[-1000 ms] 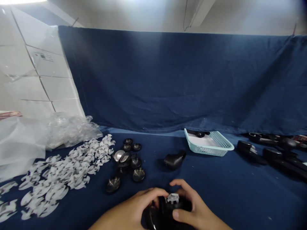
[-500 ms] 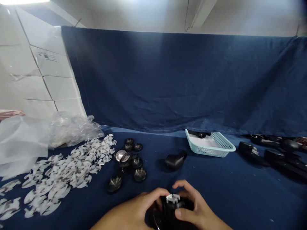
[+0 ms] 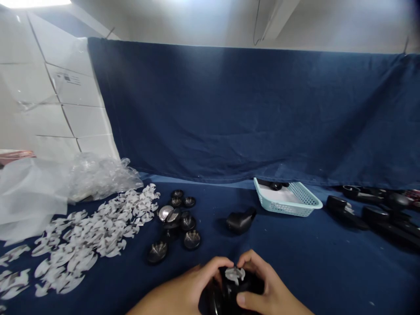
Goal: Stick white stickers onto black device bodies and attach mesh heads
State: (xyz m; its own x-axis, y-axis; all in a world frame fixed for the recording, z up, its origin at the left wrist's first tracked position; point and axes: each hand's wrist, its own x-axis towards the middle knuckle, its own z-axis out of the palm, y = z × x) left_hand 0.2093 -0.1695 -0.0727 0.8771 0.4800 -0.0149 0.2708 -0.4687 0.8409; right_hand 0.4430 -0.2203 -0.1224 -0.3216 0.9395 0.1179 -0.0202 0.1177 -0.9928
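Black plastic housing [image 3: 241,286] gripped in both hands, low at centre of view; long axis ran roughly toward wearer. Pale grey plastic piece [image 3: 235,274] sat on top, between left hand [image 3: 200,284] and right hand [image 3: 259,280], both closed round housing.

my left hand [image 3: 177,291] and right hand [image 3: 262,284] are wrapped around the black piece [image 3: 226,288], low on the blue cloth [image 3: 328,271]. ahead of them, a black handle [image 3: 241,221] stands in the way, with a narrow lane between it and the dark discs [image 3: 179,223]. farther left, the discs and paper cutouts [image 3: 95,232] cover the path to the plastic wrap [image 3: 101,179]. on my right there's wide room across the cloth, up to the black parts [image 3: 370,218]. the basket [image 3: 288,203] blocks the way behind the handle.
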